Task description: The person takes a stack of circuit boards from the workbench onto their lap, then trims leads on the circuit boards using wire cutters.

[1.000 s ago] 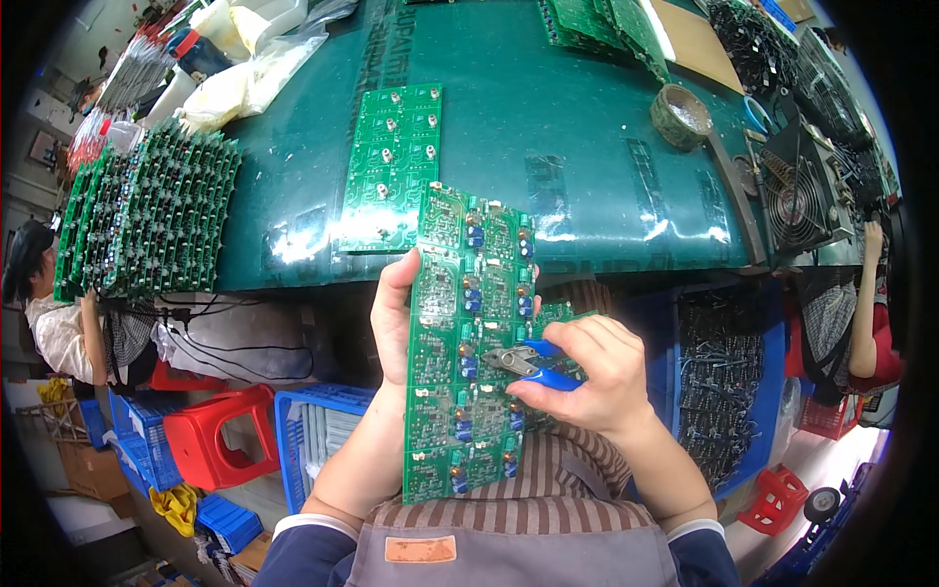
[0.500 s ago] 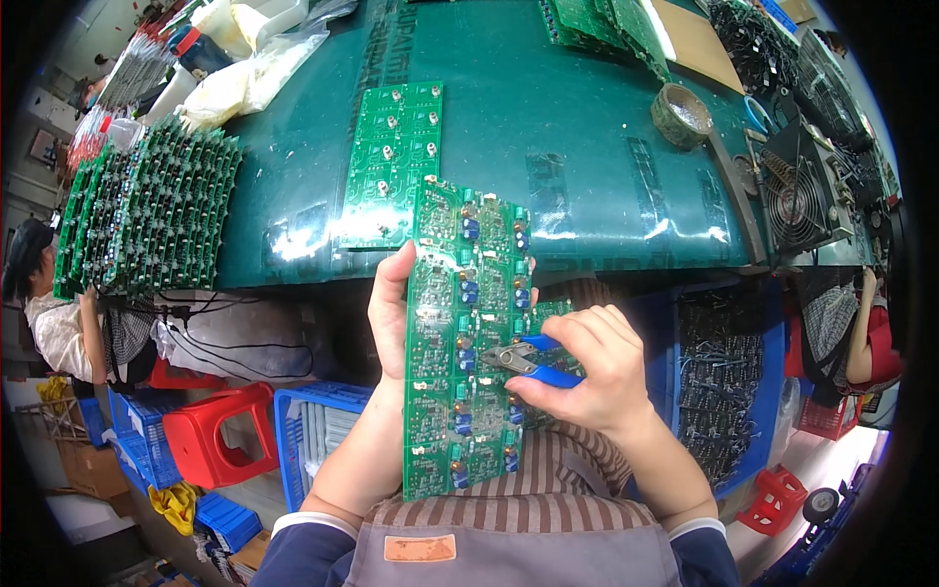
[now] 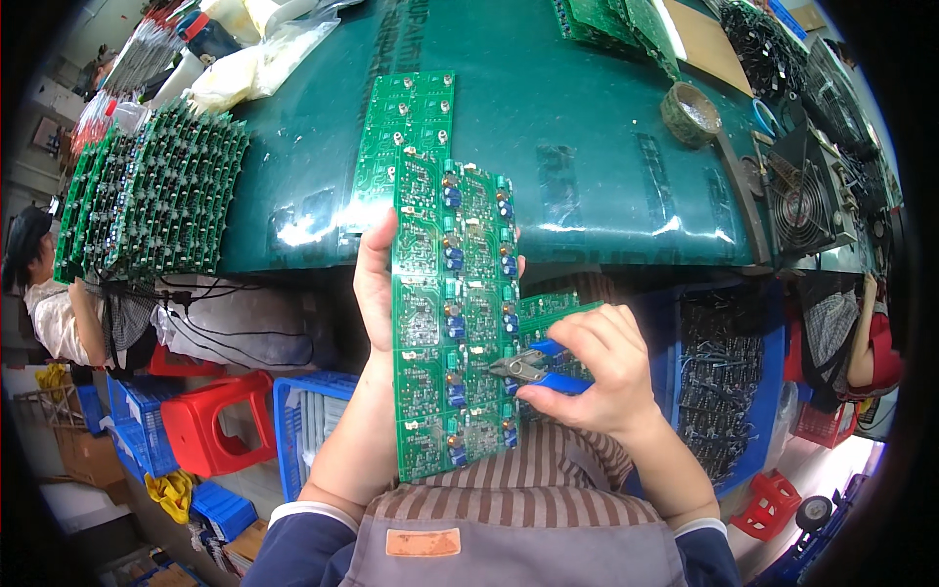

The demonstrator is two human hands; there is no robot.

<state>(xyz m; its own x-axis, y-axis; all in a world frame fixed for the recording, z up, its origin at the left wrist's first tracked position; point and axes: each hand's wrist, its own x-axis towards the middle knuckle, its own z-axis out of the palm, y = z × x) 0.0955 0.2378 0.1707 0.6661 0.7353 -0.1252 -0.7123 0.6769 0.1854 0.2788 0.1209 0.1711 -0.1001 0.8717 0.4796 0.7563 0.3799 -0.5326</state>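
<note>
A long green circuit board panel (image 3: 423, 323), crowded with blue capacitors and small parts, is held upright over my lap. My left hand (image 3: 376, 284) grips its left edge; the fingers behind the board are mostly hidden, with tips showing past the right edge. Blue-handled side cutters (image 3: 533, 367) are in my right hand (image 3: 608, 367), their jaws over the lower right half of the panel. Whether the jaws touch a part I cannot tell. Another green board (image 3: 406, 117) lies on the table behind the panel. Part of a further green board (image 3: 548, 308) shows beneath the cutters, near my lap.
Stacked circuit boards (image 3: 156, 196) stand at the table's left. To the right are a round tape roll (image 3: 691, 114) and a fan (image 3: 800, 207). Below the table edge sit a blue crate (image 3: 724, 391) of dark parts, a red stool (image 3: 217, 426) and another blue crate (image 3: 290, 440).
The panel has shifted left and slightly up with my left hand. The cutters have moved a little right and down and now lie lower relative to the panel's parts.
</note>
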